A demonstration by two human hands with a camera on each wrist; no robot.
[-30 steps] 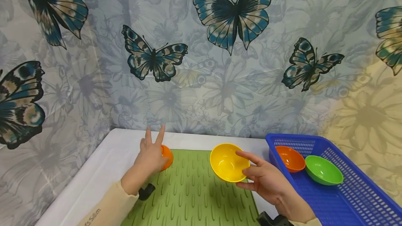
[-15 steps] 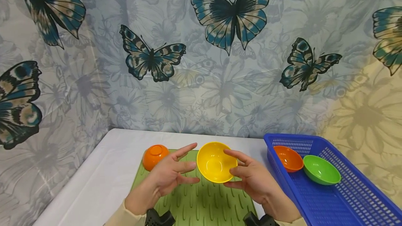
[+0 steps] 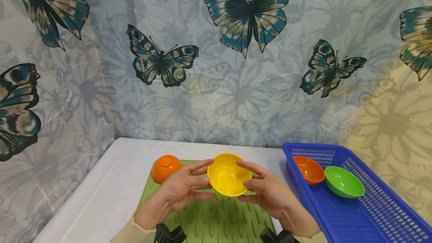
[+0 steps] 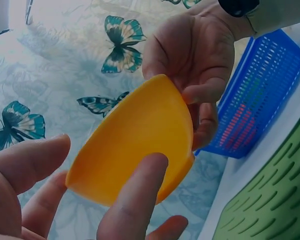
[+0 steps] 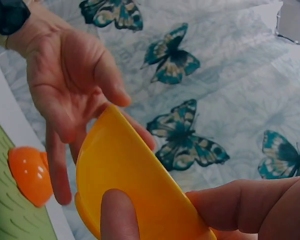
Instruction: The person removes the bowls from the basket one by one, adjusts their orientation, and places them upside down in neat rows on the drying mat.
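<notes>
A yellow bowl [image 3: 227, 177] is held up above the green mat, its inside turned toward the head camera. My right hand [image 3: 270, 194] grips its right side, fingers spread along the rim and underside. Opposite, my left hand [image 3: 180, 188] has fairly straight, spread fingers right at the left rim. In the left wrist view, one left finger [image 4: 135, 200] lies along the outside of the bowl [image 4: 135, 140], while the thumb stands apart from it. An upside-down orange bowl [image 3: 166, 168] sits on the mat's far left corner, beyond my left hand.
A green textured mat [image 3: 216, 216] lies on a white-covered table [image 3: 91, 198]. To the right stands a blue perforated basket [image 3: 354, 216] with an orange bowl [image 3: 308, 170] and a green bowl [image 3: 344, 182] inside. Butterfly-print cloth [image 3: 236, 104] hangs behind the table.
My left hand has left the upside-down orange bowl and come right to the yellow bowl. My right hand has carried the yellow bowl left, toward the middle.
</notes>
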